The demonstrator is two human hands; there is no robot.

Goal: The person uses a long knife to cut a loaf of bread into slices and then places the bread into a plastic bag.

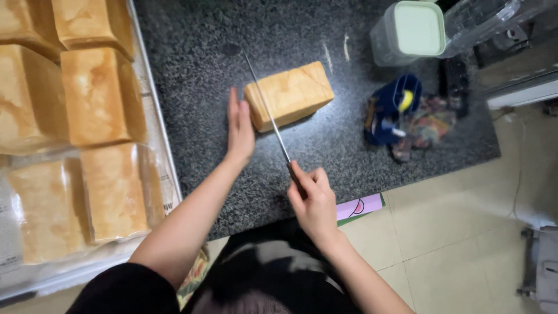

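Your right hand (313, 197) wraps its fingers around the knife (266, 107) handle near the table's (203, 52) front edge. Your left hand (239, 128), fingers pressed together, braces the bread loaf (293, 93) mid-table, blade resting across its left end.

On the dark speckled table (325, 151), the left hand (239, 125) lies flat against the bread loaf's (296, 90) end; the right hand (311, 195) grips a long knife (267, 110) laid across that end.
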